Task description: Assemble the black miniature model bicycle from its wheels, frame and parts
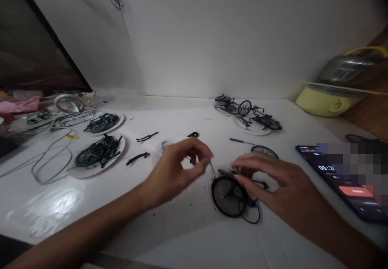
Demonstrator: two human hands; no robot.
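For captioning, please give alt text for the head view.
A person's right hand grips a black model bicycle over a white table; the left hand pinches a thin piece. Paper plates with bicycle parts lie behind; a phone lies at right.

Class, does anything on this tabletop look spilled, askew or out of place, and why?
Yes: tiny dark specks lie scattered on the white tabletop, mostly left of the nearest model bicycle. They look spilled rather than arranged, but are too small to identify.
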